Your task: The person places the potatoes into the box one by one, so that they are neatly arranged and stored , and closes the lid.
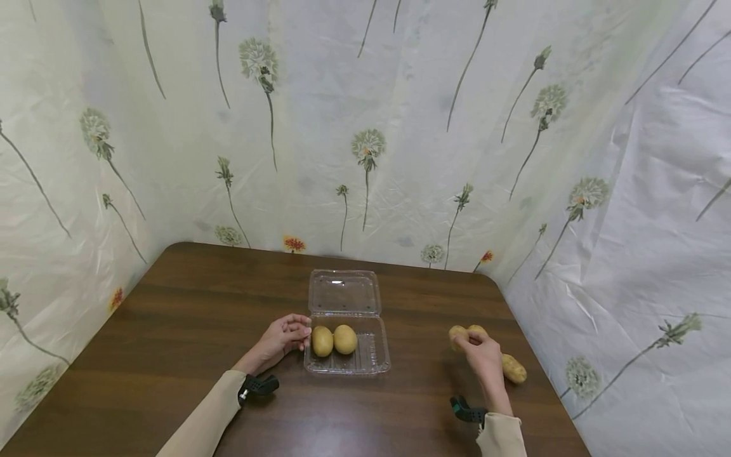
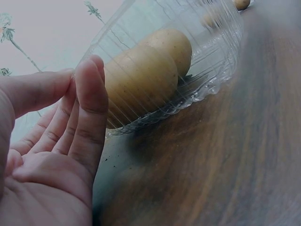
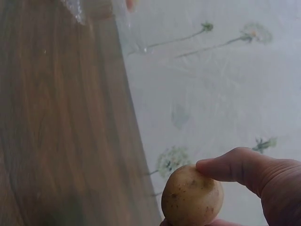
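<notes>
A clear plastic clamshell container [image 1: 374,346] sits on the table with its lid [image 1: 344,292] tipped back. Two potatoes lie side by side in its left half, a left potato [image 1: 322,341] and a right potato [image 1: 345,339]. My left hand [image 1: 281,339] pinches the container's left rim between thumb and fingers, as the left wrist view shows. Over at the right, my right hand [image 1: 484,357] grips a potato [image 3: 193,195] between thumb and fingers. Just behind that hand another potato [image 1: 477,330] shows in part. A longer potato [image 1: 514,369] lies beside the right wrist.
The dark wooden table [image 1: 228,298] has rounded far corners. A pale curtain [image 1: 411,158] printed with dandelions hangs behind it and along both sides. Each wrist wears a black camera mount, the left mount [image 1: 259,385] and the right mount [image 1: 467,410].
</notes>
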The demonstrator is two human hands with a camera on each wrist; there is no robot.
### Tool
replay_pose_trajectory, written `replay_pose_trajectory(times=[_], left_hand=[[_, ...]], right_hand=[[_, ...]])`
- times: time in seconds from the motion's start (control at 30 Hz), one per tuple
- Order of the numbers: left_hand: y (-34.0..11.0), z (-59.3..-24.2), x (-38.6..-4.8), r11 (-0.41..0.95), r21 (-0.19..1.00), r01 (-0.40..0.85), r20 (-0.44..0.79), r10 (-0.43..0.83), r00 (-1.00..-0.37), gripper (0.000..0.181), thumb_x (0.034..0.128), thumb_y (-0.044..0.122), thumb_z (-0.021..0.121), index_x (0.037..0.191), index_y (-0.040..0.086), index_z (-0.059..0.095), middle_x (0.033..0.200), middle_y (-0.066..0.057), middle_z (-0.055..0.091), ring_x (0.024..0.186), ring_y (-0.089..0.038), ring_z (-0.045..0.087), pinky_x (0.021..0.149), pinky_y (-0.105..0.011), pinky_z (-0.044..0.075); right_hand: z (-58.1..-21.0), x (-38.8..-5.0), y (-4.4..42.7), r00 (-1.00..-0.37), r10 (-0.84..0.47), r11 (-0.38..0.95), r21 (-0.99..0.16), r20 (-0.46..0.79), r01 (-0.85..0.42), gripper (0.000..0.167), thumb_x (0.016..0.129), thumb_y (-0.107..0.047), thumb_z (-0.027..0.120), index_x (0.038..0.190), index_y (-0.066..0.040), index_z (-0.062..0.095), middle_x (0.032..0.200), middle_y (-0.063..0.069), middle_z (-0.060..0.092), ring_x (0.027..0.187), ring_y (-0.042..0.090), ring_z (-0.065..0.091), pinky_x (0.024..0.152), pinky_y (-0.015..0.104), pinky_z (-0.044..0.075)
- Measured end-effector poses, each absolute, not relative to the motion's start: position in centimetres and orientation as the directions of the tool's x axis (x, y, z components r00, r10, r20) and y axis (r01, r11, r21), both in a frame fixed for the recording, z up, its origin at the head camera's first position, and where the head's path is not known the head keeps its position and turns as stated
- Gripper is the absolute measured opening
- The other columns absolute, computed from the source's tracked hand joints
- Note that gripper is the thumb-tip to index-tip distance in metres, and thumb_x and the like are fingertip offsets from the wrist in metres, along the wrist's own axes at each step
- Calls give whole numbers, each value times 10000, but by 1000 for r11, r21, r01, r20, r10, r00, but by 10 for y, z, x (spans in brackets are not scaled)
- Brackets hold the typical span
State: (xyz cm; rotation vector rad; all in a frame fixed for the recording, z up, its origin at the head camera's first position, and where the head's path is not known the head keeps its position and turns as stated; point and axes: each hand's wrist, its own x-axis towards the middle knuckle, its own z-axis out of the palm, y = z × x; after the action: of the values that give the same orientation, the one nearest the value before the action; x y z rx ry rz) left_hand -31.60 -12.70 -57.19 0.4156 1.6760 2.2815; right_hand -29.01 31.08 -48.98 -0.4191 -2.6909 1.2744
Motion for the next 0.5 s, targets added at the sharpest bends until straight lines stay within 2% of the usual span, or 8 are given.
replay_pose_trajectory(times=[0.1, 0.2, 0.33, 0.5], left_hand=[[-127, -573, -316, -288, 956, -54, 65, 386, -920, 273, 961, 29, 560, 1189, -55, 435, 799, 2, 639, 693, -92, 615, 621, -207, 519], [-126, -573, -316, -280, 958, -62, 52, 381, -923, 279, 960, 44, 571, 1189, -46, 441, 802, -1, 640, 699, -99, 620, 627, -213, 521], [-126, -572, -315, -276, 959, -69, 42, 377, -925, 279, 958, 53, 577, 1188, -35, 445, 802, 0, 639, 700, -101, 618, 627, -217, 519], [-126, -572, -315, -276, 959, -65, 47, 379, -924, 283, 957, 57, 579, 1189, -35, 443, 803, 3, 638, 701, -101, 615, 626, -219, 518]], right_hand=[[-488, -292, 305, -956, 294, 601, -778, 0, 185, 605, 861, -385, 708, 1263, 49, 577, 1178, 252, 631, 1096, 355, 577, 884, 445, 482], [-486, -296, 300, -957, 291, 598, -782, 5, 178, 586, 860, -379, 710, 1265, 25, 587, 1182, 237, 638, 1106, 344, 584, 899, 445, 484], [-483, -300, 292, -960, 277, 594, -790, 28, 149, 552, 855, -357, 719, 1238, 24, 606, 1148, 224, 652, 1058, 316, 604, 810, 345, 504], [-478, -303, 283, -966, 260, 572, -808, 15, 141, 526, 858, -341, 719, 1227, 16, 605, 1138, 207, 656, 1013, 274, 611, 718, 228, 465]])
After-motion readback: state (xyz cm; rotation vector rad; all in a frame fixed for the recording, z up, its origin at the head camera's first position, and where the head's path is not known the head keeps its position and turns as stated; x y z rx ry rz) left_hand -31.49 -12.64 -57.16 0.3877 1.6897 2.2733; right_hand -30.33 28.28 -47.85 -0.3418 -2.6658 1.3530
